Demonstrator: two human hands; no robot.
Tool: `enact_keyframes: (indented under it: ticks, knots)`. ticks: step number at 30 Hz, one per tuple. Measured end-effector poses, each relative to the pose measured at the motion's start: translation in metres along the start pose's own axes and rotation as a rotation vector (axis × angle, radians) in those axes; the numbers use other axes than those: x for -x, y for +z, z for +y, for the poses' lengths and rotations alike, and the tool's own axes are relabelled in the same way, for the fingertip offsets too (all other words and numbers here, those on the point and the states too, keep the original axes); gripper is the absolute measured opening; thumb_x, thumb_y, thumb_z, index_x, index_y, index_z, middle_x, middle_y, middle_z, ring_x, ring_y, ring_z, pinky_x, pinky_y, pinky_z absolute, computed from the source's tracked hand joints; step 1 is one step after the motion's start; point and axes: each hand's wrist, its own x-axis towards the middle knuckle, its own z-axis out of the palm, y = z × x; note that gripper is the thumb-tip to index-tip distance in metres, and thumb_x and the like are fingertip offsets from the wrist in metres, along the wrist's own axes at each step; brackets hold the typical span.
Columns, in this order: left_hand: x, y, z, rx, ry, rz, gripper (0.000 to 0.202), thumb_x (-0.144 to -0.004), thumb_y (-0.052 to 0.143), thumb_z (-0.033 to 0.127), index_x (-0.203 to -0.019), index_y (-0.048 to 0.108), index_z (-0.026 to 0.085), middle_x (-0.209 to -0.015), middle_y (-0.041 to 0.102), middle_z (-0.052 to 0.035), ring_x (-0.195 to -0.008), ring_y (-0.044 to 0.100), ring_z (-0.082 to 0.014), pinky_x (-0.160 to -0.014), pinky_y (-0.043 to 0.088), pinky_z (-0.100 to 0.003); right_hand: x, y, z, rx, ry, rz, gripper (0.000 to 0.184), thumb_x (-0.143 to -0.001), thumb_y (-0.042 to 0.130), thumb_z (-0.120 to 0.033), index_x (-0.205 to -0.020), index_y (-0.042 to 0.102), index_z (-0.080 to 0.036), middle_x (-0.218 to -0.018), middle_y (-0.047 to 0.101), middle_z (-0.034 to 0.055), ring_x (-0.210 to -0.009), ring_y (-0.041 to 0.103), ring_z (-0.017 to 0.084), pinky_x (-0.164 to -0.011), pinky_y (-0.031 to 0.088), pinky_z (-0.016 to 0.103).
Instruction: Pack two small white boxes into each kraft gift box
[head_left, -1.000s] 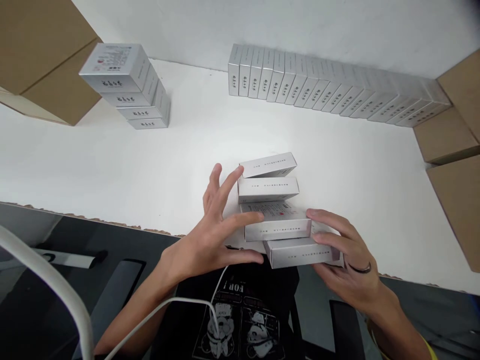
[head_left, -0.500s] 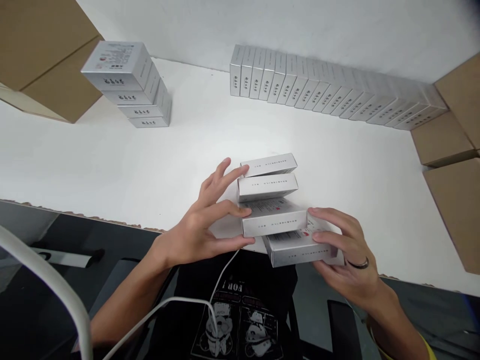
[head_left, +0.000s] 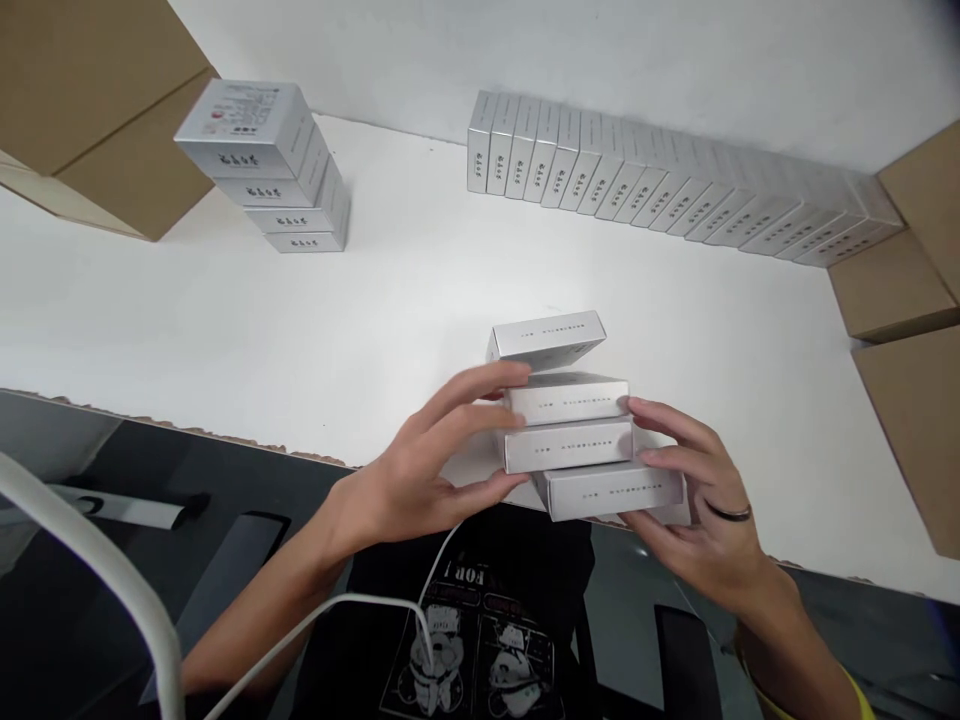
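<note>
Three silver flat boxes (head_left: 570, 443) lie pressed together in a stepped bundle at the near edge of the white table (head_left: 225, 330). My left hand (head_left: 427, 470) grips their left ends, with its fingers curled round them. My right hand (head_left: 697, 510), with a dark ring, clasps the right ends and the underside of the nearest box (head_left: 611, 490). A fourth silver box (head_left: 547, 338) lies just beyond the bundle, touched by neither hand.
A stack of several silver boxes (head_left: 262, 165) stands at the back left beside a brown carton (head_left: 97, 100). A long row of upright silver boxes (head_left: 660, 190) lines the back wall. More brown cartons (head_left: 900, 330) sit on the right. A white cable (head_left: 315, 610) hangs before my chest.
Both hands have closed in on the boxes and pushed three of them together into a tighter bundle, shifted slightly right. The farthest box stays behind on the table.
</note>
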Motion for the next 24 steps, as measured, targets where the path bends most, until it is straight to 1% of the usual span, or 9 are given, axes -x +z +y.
enact_keyframes:
  ticks: [2, 5, 7, 9, 12, 14, 17, 19, 24]
  knots:
    - [-0.001, 0.002, 0.000, 0.042, -0.013, 0.010, 0.056, -0.092, 0.079, 0.018, -0.140, 0.050, 0.022, -0.160, 0.042, -0.0202, -0.146, 0.053, -0.0314, -0.112, 0.060, -0.052, 0.000, 0.000, 0.003, -0.002, -0.007, 0.049, 0.073, -0.085, 0.076, -0.005, -0.146, 0.046, -0.030, -0.156, 0.047, 0.0096, -0.142, 0.053, 0.028, -0.110, 0.056, 0.051]
    - [-0.004, 0.000, -0.007, -0.027, 0.007, 0.005, 0.088, -0.081, 0.091, 0.048, -0.149, 0.040, 0.025, -0.165, 0.031, -0.0203, -0.158, 0.032, -0.0397, -0.120, 0.049, -0.064, -0.003, -0.006, 0.012, 0.039, 0.029, 0.029, 0.095, -0.082, 0.085, -0.016, -0.158, 0.031, -0.034, -0.164, 0.034, 0.0096, -0.152, 0.040, 0.034, -0.119, 0.049, 0.061]
    - [-0.008, -0.002, -0.015, -0.100, 0.018, -0.013, 0.120, -0.065, 0.096, 0.064, -0.157, 0.029, 0.027, -0.169, 0.019, -0.0215, -0.162, 0.014, -0.0467, -0.126, 0.033, -0.073, -0.012, -0.013, 0.022, 0.030, 0.076, -0.087, 0.109, -0.081, 0.090, -0.031, -0.164, 0.019, -0.036, -0.170, 0.021, 0.0093, -0.158, 0.028, 0.036, -0.126, 0.040, 0.065]
    - [-0.014, -0.001, -0.024, -0.118, 0.005, -0.049, 0.140, -0.055, 0.098, 0.069, -0.161, 0.016, 0.028, -0.170, 0.009, -0.0226, -0.162, 0.000, -0.0516, -0.127, 0.022, -0.078, -0.026, -0.019, 0.032, -0.028, 0.129, -0.210, 0.124, -0.076, 0.093, -0.045, -0.165, 0.006, -0.040, -0.175, 0.010, 0.0077, -0.162, 0.018, 0.037, -0.130, 0.031, 0.066]
    - [-0.024, 0.006, -0.031, -0.058, -0.020, -0.108, 0.145, -0.057, 0.100, 0.064, -0.161, 0.006, 0.029, -0.169, 0.002, -0.0242, -0.161, -0.010, -0.0530, -0.125, 0.025, -0.078, -0.054, -0.021, 0.044, -0.145, 0.207, -0.371, 0.141, -0.067, 0.096, -0.056, -0.164, -0.006, -0.046, -0.176, -0.003, 0.0063, -0.161, 0.019, 0.040, -0.126, 0.037, 0.065]
    - [-0.029, 0.012, -0.029, -0.019, -0.045, -0.134, 0.139, -0.064, 0.099, 0.055, -0.159, 0.001, 0.029, -0.168, 0.003, -0.0249, -0.162, -0.007, -0.0520, -0.123, 0.034, -0.076, -0.067, -0.016, 0.048, -0.236, 0.254, -0.482, 0.145, -0.068, 0.096, -0.053, -0.162, -0.014, -0.046, -0.175, 0.005, 0.0109, -0.153, 0.038, 0.039, -0.114, 0.054, 0.058]
    - [-0.031, 0.015, -0.025, 0.009, -0.078, -0.183, 0.126, -0.072, 0.094, 0.041, -0.157, 0.001, 0.028, -0.165, 0.008, -0.0248, -0.161, 0.004, -0.0489, -0.122, 0.042, -0.070, -0.072, -0.005, 0.050, -0.313, 0.241, -0.525, 0.140, -0.077, 0.091, -0.040, -0.162, -0.021, -0.040, -0.159, 0.039, 0.0147, -0.131, 0.061, 0.030, -0.099, 0.063, 0.048]
    - [-0.029, 0.013, -0.025, 0.024, -0.090, -0.191, 0.119, -0.074, 0.090, 0.037, -0.155, 0.003, 0.028, -0.163, 0.009, -0.0239, -0.160, 0.012, -0.0470, -0.123, 0.041, -0.068, -0.067, 0.001, 0.050, -0.303, 0.183, -0.466, 0.137, -0.079, 0.089, -0.038, -0.162, -0.020, -0.039, -0.152, 0.046, 0.0142, -0.130, 0.061, 0.029, -0.100, 0.063, 0.048]
    - [-0.021, 0.010, -0.035, 0.106, -0.146, -0.203, 0.119, -0.073, 0.090, 0.042, -0.155, 0.005, 0.031, -0.155, 0.020, -0.0210, -0.149, 0.033, -0.0445, -0.119, 0.047, -0.066, -0.056, 0.011, 0.048, -0.280, 0.065, -0.371, 0.135, -0.079, 0.090, -0.043, -0.162, -0.016, -0.035, -0.155, 0.042, 0.0163, -0.141, 0.051, 0.033, -0.107, 0.059, 0.052]
